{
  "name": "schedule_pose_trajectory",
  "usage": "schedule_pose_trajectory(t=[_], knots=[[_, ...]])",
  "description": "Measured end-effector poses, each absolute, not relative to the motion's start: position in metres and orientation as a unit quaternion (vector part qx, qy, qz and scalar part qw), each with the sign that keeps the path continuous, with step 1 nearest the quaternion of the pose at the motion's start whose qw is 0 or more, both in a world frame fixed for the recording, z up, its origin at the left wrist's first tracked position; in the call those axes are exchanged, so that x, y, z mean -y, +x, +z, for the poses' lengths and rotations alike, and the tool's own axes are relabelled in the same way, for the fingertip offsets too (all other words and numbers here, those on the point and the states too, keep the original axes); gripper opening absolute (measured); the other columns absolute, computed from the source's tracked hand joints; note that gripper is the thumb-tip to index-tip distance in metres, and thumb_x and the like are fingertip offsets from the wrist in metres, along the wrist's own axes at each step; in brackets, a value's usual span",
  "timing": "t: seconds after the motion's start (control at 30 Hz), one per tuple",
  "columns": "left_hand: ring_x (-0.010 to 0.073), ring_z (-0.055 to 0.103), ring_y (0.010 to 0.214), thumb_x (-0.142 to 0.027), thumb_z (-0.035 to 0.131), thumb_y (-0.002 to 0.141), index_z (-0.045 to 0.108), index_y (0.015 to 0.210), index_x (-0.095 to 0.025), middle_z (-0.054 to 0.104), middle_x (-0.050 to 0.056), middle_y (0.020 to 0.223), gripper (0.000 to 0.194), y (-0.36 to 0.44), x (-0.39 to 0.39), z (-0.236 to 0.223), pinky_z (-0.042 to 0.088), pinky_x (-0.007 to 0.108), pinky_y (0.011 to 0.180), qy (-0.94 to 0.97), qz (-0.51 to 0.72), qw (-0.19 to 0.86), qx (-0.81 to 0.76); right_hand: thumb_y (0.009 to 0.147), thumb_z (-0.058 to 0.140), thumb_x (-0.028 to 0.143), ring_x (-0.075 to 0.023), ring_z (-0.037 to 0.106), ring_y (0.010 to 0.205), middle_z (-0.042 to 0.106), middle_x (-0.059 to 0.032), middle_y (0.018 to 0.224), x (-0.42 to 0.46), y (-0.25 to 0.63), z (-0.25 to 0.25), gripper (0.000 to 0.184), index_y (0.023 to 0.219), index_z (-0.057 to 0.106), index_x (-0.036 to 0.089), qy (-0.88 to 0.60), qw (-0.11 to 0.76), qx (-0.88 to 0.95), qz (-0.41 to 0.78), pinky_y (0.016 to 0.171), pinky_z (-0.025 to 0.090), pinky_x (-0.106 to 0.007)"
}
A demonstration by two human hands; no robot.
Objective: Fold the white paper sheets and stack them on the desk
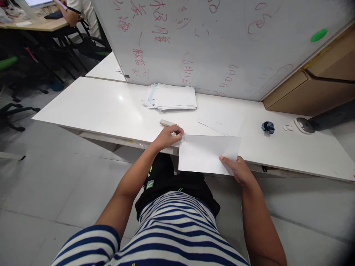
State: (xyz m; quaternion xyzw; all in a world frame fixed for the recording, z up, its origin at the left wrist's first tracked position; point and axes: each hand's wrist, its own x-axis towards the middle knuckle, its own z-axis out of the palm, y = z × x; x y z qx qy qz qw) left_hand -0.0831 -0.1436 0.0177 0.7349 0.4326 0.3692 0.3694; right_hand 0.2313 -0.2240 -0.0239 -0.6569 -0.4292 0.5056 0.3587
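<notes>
A white sheet of paper (205, 153) is held just over the front edge of the desk, close to my body. My left hand (169, 136) pinches its upper left corner between thumb and fingers. At the lower right, my right hand (238, 168) grips the sheet with the thumb on top and the fingers underneath; whether it is one sheet or several, I cannot tell. Right behind my left hand lies a pale oblong object (166, 122) that looks like a stapler, partly hidden by the hand. Loose white sheets (219, 123) lie flat beyond the held paper.
A stack of papers (176, 96) sits at the back of the white desk (97, 101), against a whiteboard (208, 48) with red writing. To the right are a small dark blue object (267, 128), white earbuds (287, 128), a grey-white rounded device (304, 125) and cardboard boxes (310, 92). A person (80, 14) sits far left.
</notes>
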Motion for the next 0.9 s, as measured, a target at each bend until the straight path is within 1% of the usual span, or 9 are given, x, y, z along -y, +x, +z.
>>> schedule_pose_trajectory(t=[0.07,0.1,0.17,0.23,0.33,0.53,0.63,0.77,0.9], knots=[[0.0098,0.054,0.069,-0.020,0.051,0.077,0.062,0.077,-0.019,0.060,-0.004,0.074,0.011,-0.084,0.144,0.015,0.028,0.042,0.113,0.733,0.372,0.378,-0.426,0.067,0.076,0.043,-0.0290,0.068,0.099,0.072,-0.0093,0.106,0.224,0.233,-0.025,0.045,0.104,0.065,0.019,-0.658,0.360,0.437,0.497,0.081,0.058,-0.036],[0.0102,0.055,0.071,-0.020,0.051,0.077,0.062,0.077,-0.019,0.060,-0.003,0.075,0.011,-0.084,0.144,0.015,0.029,0.042,0.112,0.730,0.373,0.382,-0.427,0.067,0.076,0.042,-0.0290,0.068,0.099,0.072,-0.0092,0.105,0.224,0.234,-0.026,0.044,0.103,0.065,0.019,-0.659,0.361,0.438,0.494,0.080,0.058,-0.036],[0.0119,0.057,0.077,-0.021,0.051,0.077,0.063,0.079,-0.019,0.062,-0.001,0.080,0.012,-0.085,0.145,0.016,0.036,0.040,0.107,0.720,0.374,0.393,-0.434,0.067,0.076,0.043,-0.0289,0.068,0.098,0.072,-0.0089,0.105,0.224,0.234,-0.027,0.044,0.103,0.065,0.020,-0.660,0.364,0.439,0.490,0.080,0.058,-0.036],[0.0146,0.058,0.084,-0.022,0.051,0.079,0.063,0.082,-0.018,0.065,0.002,0.086,0.013,-0.085,0.147,0.019,0.043,0.037,0.097,0.708,0.367,0.407,-0.445,0.067,0.075,0.043,-0.0287,0.068,0.098,0.072,-0.0087,0.104,0.223,0.234,-0.028,0.043,0.102,0.065,0.020,-0.662,0.365,0.437,0.488,0.079,0.059,-0.036],[0.0175,0.059,0.090,-0.025,0.051,0.080,0.065,0.085,-0.018,0.066,0.004,0.091,0.016,-0.086,0.149,0.024,0.047,0.034,0.087,0.697,0.356,0.418,-0.461,0.067,0.075,0.044,-0.0281,0.068,0.098,0.072,-0.0083,0.105,0.222,0.233,-0.029,0.043,0.102,0.064,0.021,-0.661,0.366,0.435,0.490,0.079,0.059,-0.035],[0.0166,0.061,0.087,-0.026,0.047,0.084,0.067,0.090,-0.019,0.068,0.003,0.092,0.022,-0.086,0.151,0.027,0.047,0.032,0.083,0.678,0.366,0.426,-0.475,0.069,0.075,0.045,-0.0278,0.065,0.106,0.068,-0.0081,0.117,0.220,0.231,-0.031,0.046,0.107,0.064,0.021,-0.664,0.358,0.417,0.508,0.092,0.054,-0.039],[0.0162,0.061,0.087,-0.029,0.048,0.085,0.068,0.090,-0.019,0.068,0.003,0.093,0.023,-0.087,0.152,0.027,0.047,0.032,0.083,0.673,0.370,0.437,-0.468,0.069,0.075,0.046,-0.0282,0.063,0.109,0.067,-0.0076,0.119,0.220,0.230,-0.032,0.048,0.109,0.064,0.022,-0.663,0.358,0.416,0.510,0.096,0.051,-0.041],[0.0173,0.059,0.088,-0.033,0.052,0.083,0.065,0.086,-0.018,0.066,0.004,0.091,0.020,-0.089,0.153,0.024,0.047,0.031,0.081,0.664,0.373,0.448,-0.468,0.069,0.075,0.047,-0.0294,0.063,0.109,0.067,-0.0078,0.120,0.220,0.228,-0.031,0.048,0.108,0.063,0.022,-0.667,0.351,0.412,0.511,0.097,0.050,-0.043],[0.0161,0.057,0.081,-0.035,0.054,0.083,0.062,0.081,-0.018,0.064,0.002,0.084,0.019,-0.093,0.155,0.019,0.046,0.030,0.077,0.656,0.368,0.453,-0.479,0.069,0.075,0.047,-0.0297,0.065,0.107,0.068,-0.0082,0.117,0.219,0.224,-0.026,0.045,0.105,0.065,0.022,-0.661,0.344,0.419,0.519,0.094,0.053,-0.042]])
